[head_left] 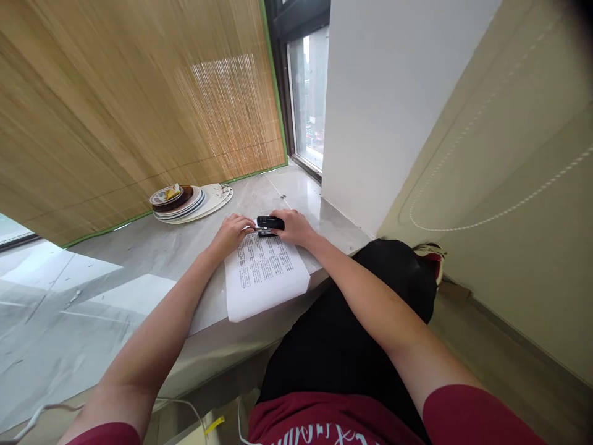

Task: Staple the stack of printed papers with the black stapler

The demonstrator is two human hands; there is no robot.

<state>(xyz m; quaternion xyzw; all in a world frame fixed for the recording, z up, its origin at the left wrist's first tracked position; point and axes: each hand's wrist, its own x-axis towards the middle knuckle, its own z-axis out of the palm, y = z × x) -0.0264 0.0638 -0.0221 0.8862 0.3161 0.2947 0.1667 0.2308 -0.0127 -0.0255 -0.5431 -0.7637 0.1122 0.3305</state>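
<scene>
A black stapler (270, 222) is held in my right hand (296, 227), its fingers wrapped round the body from the right. Its jaws point left and sit at the far edge of a stack of printed paper (265, 290). My left hand (233, 232) pinches that far edge at its left corner, fingertips close to the stapler's front end. The paper lies on the grey marble-look sill, and its near edge hangs slightly over the front. Whether the fingertips of my left hand touch the stapler I cannot tell.
Stacked plates (178, 201) stand beyond my left hand, with an oval plate (215, 201) underneath. A bamboo blind (185, 93) hangs behind the marble sill (152, 253). A white wall column (370, 111) rises at right. Cables (185, 405) run below the sill's front edge.
</scene>
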